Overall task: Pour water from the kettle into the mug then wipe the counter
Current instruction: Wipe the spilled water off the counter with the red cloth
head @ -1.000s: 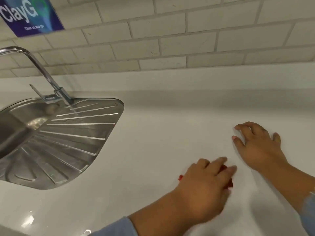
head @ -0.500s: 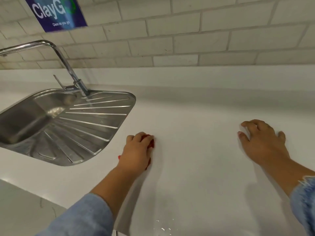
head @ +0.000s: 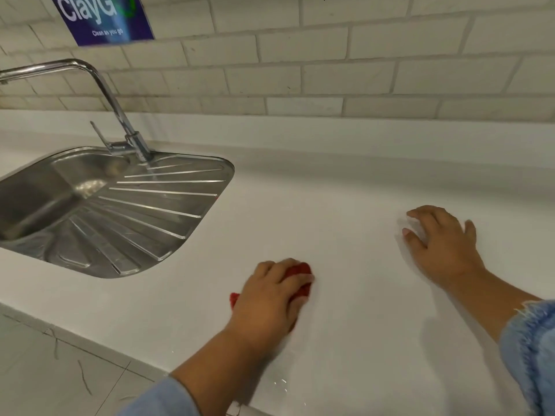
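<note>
My left hand [head: 270, 298] presses a crumpled red cloth [head: 301, 270] onto the white counter [head: 330, 205], fingers curled over it. The cloth shows past my fingertips and at the left of my palm; the rest is hidden under the hand. This hand is a short way right of the drainboard's front corner. My right hand [head: 441, 244] rests on the counter further right, fingers spread and slightly bent, holding nothing. No kettle or mug is in view.
A steel sink with a ribbed drainboard [head: 105, 211] is set into the counter at left, with a tall faucet [head: 120, 115] behind it. A few water drops [head: 280, 382] lie near the counter's front edge. A tiled wall with a blue sign [head: 102, 16] backs the counter.
My left hand slid the red cloth left toward the drainboard, then back a little to the right. My right hand stayed planted on the counter.
</note>
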{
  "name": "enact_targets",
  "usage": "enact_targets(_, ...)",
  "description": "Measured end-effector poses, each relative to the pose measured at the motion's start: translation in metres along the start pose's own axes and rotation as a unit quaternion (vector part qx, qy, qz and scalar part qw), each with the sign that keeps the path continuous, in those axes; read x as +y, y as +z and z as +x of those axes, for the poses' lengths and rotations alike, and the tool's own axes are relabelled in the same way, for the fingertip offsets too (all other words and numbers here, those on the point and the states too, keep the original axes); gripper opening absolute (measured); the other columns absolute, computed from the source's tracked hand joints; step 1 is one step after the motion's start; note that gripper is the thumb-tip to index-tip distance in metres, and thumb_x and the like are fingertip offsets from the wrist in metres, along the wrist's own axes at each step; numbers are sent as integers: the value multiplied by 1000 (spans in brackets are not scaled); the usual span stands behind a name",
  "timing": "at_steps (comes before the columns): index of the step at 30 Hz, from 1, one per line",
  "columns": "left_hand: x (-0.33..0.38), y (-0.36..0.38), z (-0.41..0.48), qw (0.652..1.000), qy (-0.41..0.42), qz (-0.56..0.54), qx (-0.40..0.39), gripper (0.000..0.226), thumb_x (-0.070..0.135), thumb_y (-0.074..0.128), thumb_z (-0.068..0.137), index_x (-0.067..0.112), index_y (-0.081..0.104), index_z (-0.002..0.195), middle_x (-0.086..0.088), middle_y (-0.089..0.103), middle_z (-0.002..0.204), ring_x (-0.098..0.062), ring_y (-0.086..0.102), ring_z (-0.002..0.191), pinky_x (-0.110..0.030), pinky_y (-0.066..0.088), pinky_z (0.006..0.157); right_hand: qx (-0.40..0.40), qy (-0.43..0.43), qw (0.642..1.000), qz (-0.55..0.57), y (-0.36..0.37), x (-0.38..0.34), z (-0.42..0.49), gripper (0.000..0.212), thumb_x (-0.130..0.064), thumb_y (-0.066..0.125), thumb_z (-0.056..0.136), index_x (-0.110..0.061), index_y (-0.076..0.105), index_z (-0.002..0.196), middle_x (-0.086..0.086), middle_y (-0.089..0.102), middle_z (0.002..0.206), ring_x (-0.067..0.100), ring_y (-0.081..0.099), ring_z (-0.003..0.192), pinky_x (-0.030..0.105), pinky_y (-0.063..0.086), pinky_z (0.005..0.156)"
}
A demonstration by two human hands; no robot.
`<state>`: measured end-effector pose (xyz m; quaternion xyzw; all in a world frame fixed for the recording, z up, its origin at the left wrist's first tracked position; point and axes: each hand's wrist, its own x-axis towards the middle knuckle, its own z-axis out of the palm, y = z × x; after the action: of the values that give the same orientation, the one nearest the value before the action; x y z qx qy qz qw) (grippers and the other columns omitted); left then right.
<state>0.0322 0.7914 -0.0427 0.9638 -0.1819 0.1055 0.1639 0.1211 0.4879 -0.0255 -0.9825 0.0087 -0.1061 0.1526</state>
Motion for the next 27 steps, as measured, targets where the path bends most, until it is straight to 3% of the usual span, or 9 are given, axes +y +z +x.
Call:
enact_targets(2, -6, -5, -1, 999, -50, 4, 15, 33, 36, 45, 90, 32, 60, 119, 7, 54, 130, -21, 46, 112, -29, 40, 97, -1, -46, 999, -2, -8, -9, -14, 35, -33, 47, 92, -24, 53, 125, -2, 50, 131, 23, 43, 126, 56, 11, 113)
enact_targets(5, 17, -8, -2, 994, -94, -41, 30, 34, 32, 45, 91, 30, 57, 122, 9, 51, 130, -17, 41, 115, -24, 35, 97, -53, -44, 998, 2, -13, -31, -42, 35, -35, 49, 91, -29, 52, 126, -6, 44, 135, 18, 39, 130, 56, 9, 113)
enact_targets(7, 54, -7, -5, 997, -24, -76, 21, 35, 34, 44, 88, 30, 57, 120, 8, 53, 127, -19, 45, 110, -29, 38, 96, -102, -27, 994, -7, -9, -43, -63, 43, -41, 43, 92, -32, 41, 134, -9, 32, 145, 13, 29, 136, 55, 6, 113)
enact_targets(10, 97, 9, -25, 991, 94, -77, -53, 35, 35, 46, 88, 31, 54, 121, 7, 50, 131, -23, 45, 109, -36, 40, 95, -164, -22, 986, -29, 1, -48, -85, 52, -46, 28, 95, -35, 19, 145, -11, 8, 156, 9, 8, 144, 55, 2, 113)
enact_targets(12, 100, 13, -41, 991, 110, -39, -69, 35, 39, 47, 87, 36, 52, 122, 11, 47, 135, -23, 44, 110, -38, 42, 90, -171, -28, 984, -38, 2, -45, -92, 53, -48, 20, 96, -36, 11, 147, -12, 2, 158, 8, -1, 145, 55, 1, 114)
enact_targets(19, 5, -31, -70, 996, 19, 11, -81, 35, 52, 40, 88, 54, 44, 123, 29, 36, 140, -11, 34, 121, -35, 28, 87, -157, -36, 984, -77, 2, -48, -98, 56, -48, 14, 95, -33, 9, 148, -11, 2, 158, 9, -1, 145, 54, 5, 114)
enact_targets(27, -149, -66, -73, 990, -116, 75, -2, 37, 54, 36, 88, 47, 52, 120, 21, 47, 135, -17, 48, 116, -40, 38, 95, -155, -34, 984, -82, 0, -50, -103, 56, -48, 12, 94, -34, 7, 149, -12, 2, 158, 9, -1, 145, 51, 4, 116)
